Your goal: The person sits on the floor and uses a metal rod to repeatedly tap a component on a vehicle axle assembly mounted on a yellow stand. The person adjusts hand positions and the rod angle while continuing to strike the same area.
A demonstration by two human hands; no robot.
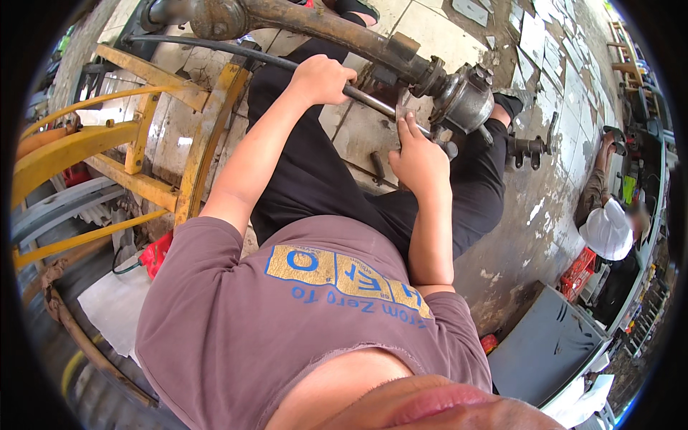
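Metal rod (370, 100) under hands (317, 79), red crate (577, 274) apart

Rusty axle (330, 37): far-left end blurred, cut off at the far edge. Rod (369, 101): hidden under left hand (320, 79), partly masked by right hand (421, 159); grip there unclear. Co-worker (608, 231), right: face blurred.

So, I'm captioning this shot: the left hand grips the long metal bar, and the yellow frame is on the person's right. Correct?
Not quite: in the head view, the yellow frame is on the person's left. The left hand does grip the long metal bar.
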